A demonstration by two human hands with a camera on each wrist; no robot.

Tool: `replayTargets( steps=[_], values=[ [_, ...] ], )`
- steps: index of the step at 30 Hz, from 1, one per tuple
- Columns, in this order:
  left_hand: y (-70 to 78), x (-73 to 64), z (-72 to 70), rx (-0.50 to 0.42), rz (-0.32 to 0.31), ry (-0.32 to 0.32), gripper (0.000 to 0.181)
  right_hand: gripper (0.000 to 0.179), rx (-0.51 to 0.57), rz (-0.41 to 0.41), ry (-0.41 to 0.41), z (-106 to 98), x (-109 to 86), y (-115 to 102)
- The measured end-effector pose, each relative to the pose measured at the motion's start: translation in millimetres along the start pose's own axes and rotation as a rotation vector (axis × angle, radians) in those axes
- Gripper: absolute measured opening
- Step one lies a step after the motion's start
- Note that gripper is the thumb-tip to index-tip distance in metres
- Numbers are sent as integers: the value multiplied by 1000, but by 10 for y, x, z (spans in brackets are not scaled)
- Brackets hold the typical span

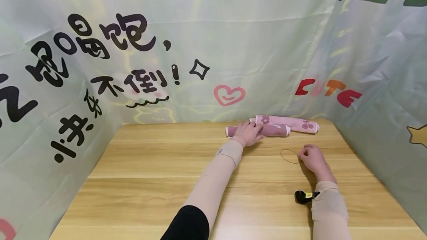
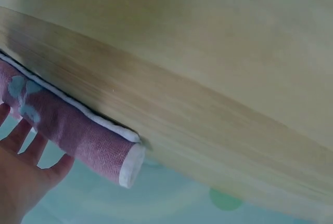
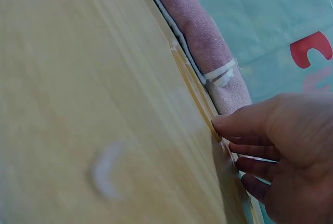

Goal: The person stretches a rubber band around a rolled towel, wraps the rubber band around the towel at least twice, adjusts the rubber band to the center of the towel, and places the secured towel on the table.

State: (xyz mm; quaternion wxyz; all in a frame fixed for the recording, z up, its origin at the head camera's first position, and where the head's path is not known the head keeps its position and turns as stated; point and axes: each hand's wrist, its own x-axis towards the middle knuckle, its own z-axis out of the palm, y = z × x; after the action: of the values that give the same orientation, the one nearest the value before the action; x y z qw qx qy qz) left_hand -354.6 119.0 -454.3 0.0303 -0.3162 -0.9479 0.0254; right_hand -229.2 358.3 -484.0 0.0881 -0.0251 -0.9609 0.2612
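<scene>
My left hand rests across a rolled mauve towel with white edging, near the back of the table. In the left wrist view, its spread fingers touch the side of the roll. Behind lies a second rolled towel, lighter pink with darker flowers, partly hidden by the first. My right hand pinches a thin tan rubber band between thumb and index finger. The band's loop hangs to the left, just above or on the table; which of these I cannot tell. In the right wrist view, the band looks stretched long beside the towels.
The wooden table runs up to a printed cloth backdrop at the back and both sides. Both rolls lie close to the back edge. A small black device sticks out from the right wrist over the table.
</scene>
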Motion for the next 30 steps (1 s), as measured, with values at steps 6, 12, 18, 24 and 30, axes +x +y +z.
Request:
replayTargets(
  steps=[6, 12, 18, 24, 30],
  values=[
    [19, 13, 24, -11, -33, -27, 57, 15, -2, 4, -14, 5, -2, -19],
    [56, 32, 44, -1, -30, -26, 52, 17, 14, 15, -17, -8, -6, -24],
    [99, 43, 72, -22, -15, -22, 46, 17, 22, 21, -20, -26, -10, -14],
    [129, 27, 76, -79, -13, -11, 49, 18, 52, 26, -18, -57, -26, -17],
    [151, 16, 55, -128, -15, -1, 42, 17, 71, 29, 0, -78, -50, -2]
  ],
)
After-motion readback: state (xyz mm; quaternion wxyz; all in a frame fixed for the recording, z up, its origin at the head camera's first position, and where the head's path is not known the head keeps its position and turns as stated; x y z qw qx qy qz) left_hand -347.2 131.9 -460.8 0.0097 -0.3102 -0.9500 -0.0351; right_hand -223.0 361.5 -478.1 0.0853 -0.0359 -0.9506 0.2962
